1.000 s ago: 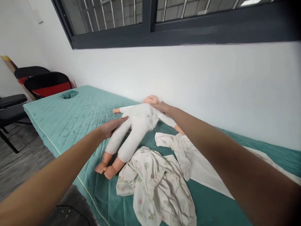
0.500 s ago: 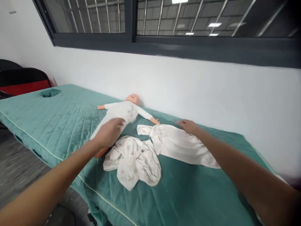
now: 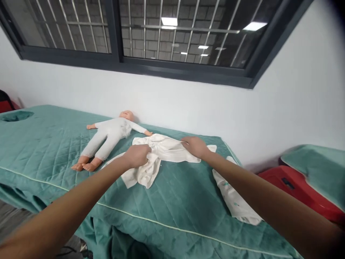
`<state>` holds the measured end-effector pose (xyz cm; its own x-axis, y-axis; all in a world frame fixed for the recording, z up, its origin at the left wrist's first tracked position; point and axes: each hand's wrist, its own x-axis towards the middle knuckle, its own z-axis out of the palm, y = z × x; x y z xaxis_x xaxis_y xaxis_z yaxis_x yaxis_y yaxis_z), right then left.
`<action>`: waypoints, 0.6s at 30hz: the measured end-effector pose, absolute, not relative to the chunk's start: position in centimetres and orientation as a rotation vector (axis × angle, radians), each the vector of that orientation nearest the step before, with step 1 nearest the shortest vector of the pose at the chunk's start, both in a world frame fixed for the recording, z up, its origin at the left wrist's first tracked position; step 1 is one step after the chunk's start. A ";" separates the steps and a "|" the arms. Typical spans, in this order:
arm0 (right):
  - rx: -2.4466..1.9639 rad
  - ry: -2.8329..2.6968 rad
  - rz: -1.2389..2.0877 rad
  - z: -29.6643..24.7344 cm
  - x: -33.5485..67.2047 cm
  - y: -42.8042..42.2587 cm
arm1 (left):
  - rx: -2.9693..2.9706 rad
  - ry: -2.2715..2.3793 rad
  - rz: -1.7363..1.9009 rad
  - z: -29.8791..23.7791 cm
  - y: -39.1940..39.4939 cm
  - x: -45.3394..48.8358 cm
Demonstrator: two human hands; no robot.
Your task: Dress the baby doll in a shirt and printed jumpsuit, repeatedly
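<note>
A white cloth garment lies on the green quilted bed cover, its far edge lifted where my right hand pinches it. My left hand is closed on the left part of the same garment. Crumpled white fabric lies below my left hand; whether it is a separate cloth I cannot tell. To the left a baby doll in a white long-sleeved suit lies on its back with arms spread, one hand close to the garment.
Another white cloth with small green prints lies at right, partly behind my right forearm. Beyond it are a red case-like object and green fabric. The bed cover borders a white wall with a barred window. A face hole is at far left.
The view has swung to the right, bringing the printed cloth and red object into sight. My hands have come closer together and now grip the white garment.
</note>
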<state>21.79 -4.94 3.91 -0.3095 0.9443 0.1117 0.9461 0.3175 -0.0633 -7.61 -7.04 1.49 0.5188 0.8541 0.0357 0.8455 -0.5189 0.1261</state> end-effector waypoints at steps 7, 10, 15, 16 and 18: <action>-1.187 -2.363 0.314 7.9 18.4 -14.3 | 2.690 1.338 0.845 4.0 -12.8 -1.0; -1.174 -2.227 0.425 8.7 18.5 -18.7 | 2.778 1.348 0.849 3.8 -13.6 0.0; -1.380 -1.848 0.659 5.6 20.3 -23.0 | 2.864 1.413 1.009 4.3 -13.7 0.3; -1.387 -1.790 0.701 4.5 20.5 -23.2 | 2.890 1.399 1.046 4.6 -13.9 0.4; -1.391 -1.687 0.711 2.2 20.4 -23.3 | 2.899 1.405 1.111 5.0 -15.1 0.9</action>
